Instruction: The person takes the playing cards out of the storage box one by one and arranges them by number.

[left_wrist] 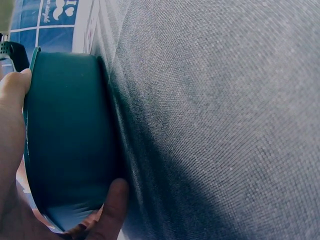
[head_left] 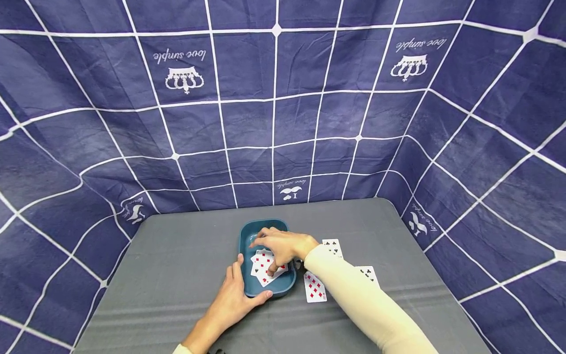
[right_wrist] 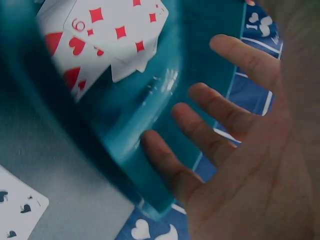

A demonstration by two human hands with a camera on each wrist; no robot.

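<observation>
A teal plastic tray (head_left: pixel 247 285) stands on the grey table, with several overlapping playing cards (head_left: pixel 262 263) lying inside it. In the right wrist view a diamonds card (right_wrist: pixel 120 32) lies over a hearts card (right_wrist: pixel 65 65). My left hand (head_left: pixel 232 297) holds the tray's near left corner, thumb at the near side and fingers along the left wall. Over the tray is my right hand (head_left: pixel 283 248), its fingers spread and slightly bent with nothing between them. Its thumb is above the cards; whether it touches them I cannot tell.
Right of the tray lie a diamonds card (head_left: pixel 315 287) and black-suited cards, one farther back (head_left: pixel 332 247) and another card (head_left: pixel 368 274) partly behind the right sleeve (head_left: pixel 353 290). A blue checked cloth (head_left: pixel 247 123) hangs behind the grey table (head_left: pixel 177 265).
</observation>
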